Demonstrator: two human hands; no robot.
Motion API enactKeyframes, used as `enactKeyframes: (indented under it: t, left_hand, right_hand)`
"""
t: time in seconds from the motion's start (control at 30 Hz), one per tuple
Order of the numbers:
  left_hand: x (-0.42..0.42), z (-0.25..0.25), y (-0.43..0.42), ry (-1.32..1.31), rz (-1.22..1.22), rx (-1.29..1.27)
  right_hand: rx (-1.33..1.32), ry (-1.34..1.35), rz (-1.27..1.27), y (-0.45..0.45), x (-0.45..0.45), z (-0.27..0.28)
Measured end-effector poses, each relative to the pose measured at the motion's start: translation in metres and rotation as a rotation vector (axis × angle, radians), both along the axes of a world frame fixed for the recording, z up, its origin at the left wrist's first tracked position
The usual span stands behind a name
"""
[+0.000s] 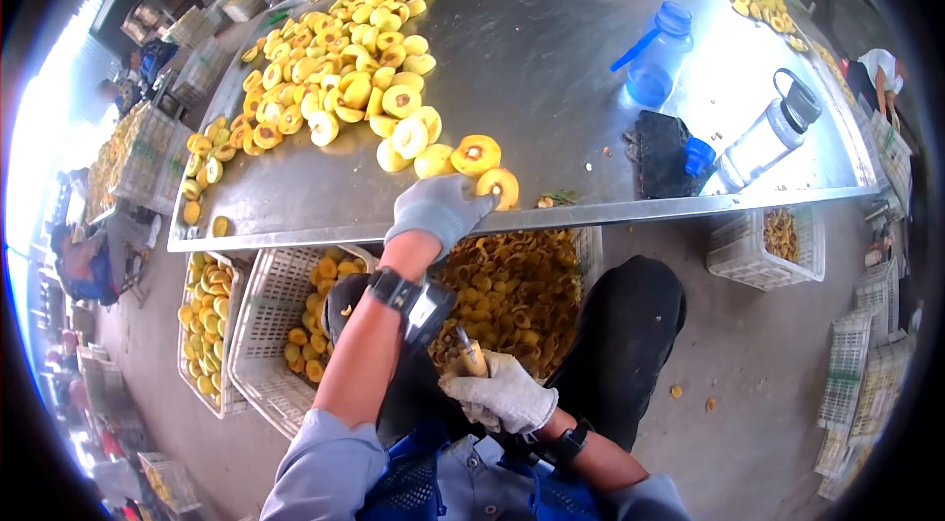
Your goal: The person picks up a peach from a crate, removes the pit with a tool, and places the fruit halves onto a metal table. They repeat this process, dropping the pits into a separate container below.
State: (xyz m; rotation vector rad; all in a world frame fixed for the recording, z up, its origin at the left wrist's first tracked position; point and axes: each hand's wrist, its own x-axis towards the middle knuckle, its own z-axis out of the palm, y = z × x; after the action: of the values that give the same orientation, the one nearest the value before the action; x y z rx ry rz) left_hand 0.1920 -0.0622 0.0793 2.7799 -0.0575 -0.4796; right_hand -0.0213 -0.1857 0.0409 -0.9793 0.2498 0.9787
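My left hand (438, 210), in a grey glove, reaches over the near table edge. Its fingers are closed at the left side of a yellow peach half (504, 184), the fingertips partly hidden. Another peach half with a brown centre (476, 154) lies just beyond. Low between my knees, my right hand (507, 393), in a whitish glove, is wrapped round a small knife (472, 356) with a wooden handle and a metal tip. Beneath it stands a crate of brownish-yellow fruit pieces (517, 290). A large heap of peach halves (345, 68) spreads over the table's left part.
On the metal table (492, 49) stand a blue bottle (655, 59) and a clear bottle (768, 137), beside a dark cloth-like item (658, 155). White crates (271, 354) with fruit stand below left, another crate (768, 260) below right. Other people work around the table.
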Motion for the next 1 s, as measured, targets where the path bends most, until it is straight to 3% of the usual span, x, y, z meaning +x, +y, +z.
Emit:
enactKeyframes:
  t: [0.13, 0.23, 0.43, 0.53, 0.67, 0.8, 0.83, 0.93, 1.0]
  left_hand:
    - [0.018, -0.014, -0.018, 0.026, -0.063, -0.008]
    - [0.019, -0.012, -0.018, 0.160, 0.040, -0.201]
    - [-0.016, -0.026, -0.002, -0.343, 0.223, -0.581]
    - [-0.054, -0.021, 0.010, -0.351, 0.187, -0.780]
    - [-0.110, -0.038, 0.032, -0.152, 0.085, -0.936]
    - [-0.155, -0.044, 0.031, 0.027, 0.095, -0.997]
    - [-0.160, -0.056, 0.030, 0.112, 0.122, -1.306]
    - [-0.172, -0.070, 0.027, 0.290, 0.397, -1.839]
    - [-0.176, -0.072, 0.028, 0.229, 0.467, -1.791]
  right_hand:
    - [-0.020, -0.039, -0.034, -0.003, 0.005, 0.009]
    - [-0.020, -0.041, -0.024, -0.005, 0.006, 0.008]
    - [-0.086, -0.107, -0.134, -0.003, 0.004, 0.004]
    - [-0.023, -0.109, -0.302, -0.004, -0.001, 0.000]
    - [0.020, -0.046, -0.493, -0.008, 0.002, 0.007]
    - [0.006, -0.065, -0.450, -0.004, -0.003, 0.003]
    - [0.002, -0.063, -0.420, -0.003, -0.004, 0.000]
    - [-0.093, -0.078, -0.301, -0.003, -0.001, 0.009]
    - [-0.176, -0.112, -0.272, 0.002, -0.002, 0.012]
